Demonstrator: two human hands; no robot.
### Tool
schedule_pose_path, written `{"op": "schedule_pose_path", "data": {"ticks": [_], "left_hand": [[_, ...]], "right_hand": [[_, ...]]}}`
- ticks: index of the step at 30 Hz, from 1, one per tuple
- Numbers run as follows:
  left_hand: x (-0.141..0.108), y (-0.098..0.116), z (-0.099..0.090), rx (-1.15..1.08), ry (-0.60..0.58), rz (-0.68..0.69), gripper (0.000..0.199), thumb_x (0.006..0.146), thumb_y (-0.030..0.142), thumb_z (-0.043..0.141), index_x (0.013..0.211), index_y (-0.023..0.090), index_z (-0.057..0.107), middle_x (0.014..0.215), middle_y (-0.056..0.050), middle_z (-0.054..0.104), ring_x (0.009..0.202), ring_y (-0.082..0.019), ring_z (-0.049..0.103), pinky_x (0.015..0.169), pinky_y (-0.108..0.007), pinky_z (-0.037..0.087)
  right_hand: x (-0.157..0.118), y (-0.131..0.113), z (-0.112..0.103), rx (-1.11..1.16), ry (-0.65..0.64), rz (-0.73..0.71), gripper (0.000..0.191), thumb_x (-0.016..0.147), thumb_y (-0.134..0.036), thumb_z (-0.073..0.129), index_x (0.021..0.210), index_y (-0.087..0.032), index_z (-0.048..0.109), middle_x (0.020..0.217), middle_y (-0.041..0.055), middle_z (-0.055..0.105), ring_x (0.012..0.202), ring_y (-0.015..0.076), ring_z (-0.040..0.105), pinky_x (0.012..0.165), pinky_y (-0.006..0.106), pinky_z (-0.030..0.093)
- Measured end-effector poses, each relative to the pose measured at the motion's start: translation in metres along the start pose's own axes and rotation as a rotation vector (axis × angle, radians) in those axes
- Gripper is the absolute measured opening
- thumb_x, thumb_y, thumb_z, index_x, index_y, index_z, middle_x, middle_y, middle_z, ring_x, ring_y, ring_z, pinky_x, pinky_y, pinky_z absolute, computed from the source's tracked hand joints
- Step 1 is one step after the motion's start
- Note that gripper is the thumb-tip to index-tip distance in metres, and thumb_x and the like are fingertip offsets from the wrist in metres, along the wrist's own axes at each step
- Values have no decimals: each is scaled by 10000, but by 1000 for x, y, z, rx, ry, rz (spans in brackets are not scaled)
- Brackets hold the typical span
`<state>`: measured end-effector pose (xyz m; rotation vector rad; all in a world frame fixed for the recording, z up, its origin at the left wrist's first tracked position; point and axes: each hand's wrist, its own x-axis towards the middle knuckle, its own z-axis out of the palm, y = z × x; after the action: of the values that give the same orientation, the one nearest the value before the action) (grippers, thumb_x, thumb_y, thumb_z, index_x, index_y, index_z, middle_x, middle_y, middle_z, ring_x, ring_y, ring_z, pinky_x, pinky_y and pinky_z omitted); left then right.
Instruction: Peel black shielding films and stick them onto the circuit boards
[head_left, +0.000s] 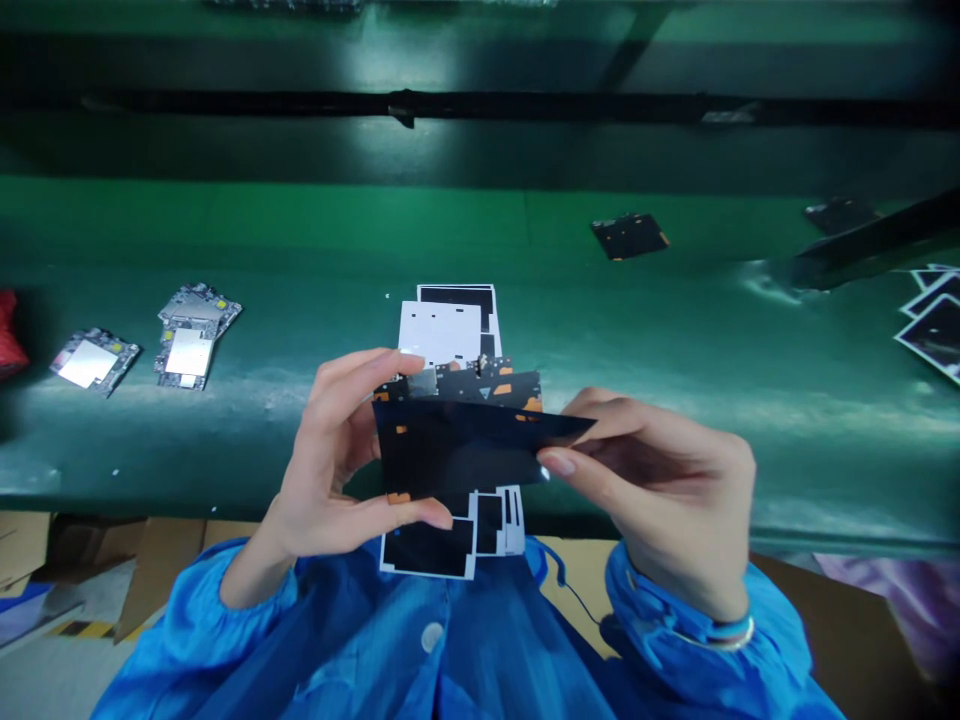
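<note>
Circuit boards (191,335) lie on the green bench (480,230) well left of the fingers (352,385) of the left hand (330,470). Those fingers and thumb grip a black film sheet (450,450), and the right hand (660,480) pinches its other edge between thumb and forefinger. White-backed sheets (439,332) show just past the left fingertips and below the left thumb. More sheets (934,325) lie well right of the right fingers.
</note>
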<state>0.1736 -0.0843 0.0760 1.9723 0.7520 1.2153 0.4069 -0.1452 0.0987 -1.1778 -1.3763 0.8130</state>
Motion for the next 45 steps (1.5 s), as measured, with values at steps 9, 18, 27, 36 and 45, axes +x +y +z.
{"op": "schedule_pose_path", "data": {"ticks": [9,18,27,36,45], "left_hand": [[5,-4,0,17,17,120,924,722,464,924,1521,318,484,1320,-108,634,1191,-292,652,801,-376,678],[5,-7,-1,35,-1,123,878,735,485,907,1499,341,500,1338,-103,622,1240,-296,626,915,-437,658],[14,-3,-11,127,-221,240,193,816,273,860,985,260,767,1332,-82,539,1217,-248,617,854,-318,678],[110,-87,-3,252,-264,-99,550,860,444,808,1343,253,628,1582,-90,373,1489,-361,400,1174,-551,481],[27,-63,-28,229,-417,-547,435,941,550,622,1215,213,660,1190,-97,680,1055,-256,684,941,-436,592]], "right_hand": [[-1,2,-1,90,11,65,156,842,-126,797,832,-263,722,705,-26,660,610,141,575,500,296,456],[0,3,-2,113,0,29,187,830,-78,790,831,-251,720,708,-39,648,612,110,585,509,250,489],[-1,2,-4,-484,-52,-193,98,970,-183,685,884,-229,698,775,-12,750,646,120,694,573,238,533],[8,80,15,-834,-302,-159,762,897,-596,693,1440,-78,565,1557,269,512,1481,432,463,1132,618,491],[17,110,20,-578,-290,-19,714,998,-318,618,1636,-302,297,1593,82,525,1514,305,443,1305,632,218]]}}
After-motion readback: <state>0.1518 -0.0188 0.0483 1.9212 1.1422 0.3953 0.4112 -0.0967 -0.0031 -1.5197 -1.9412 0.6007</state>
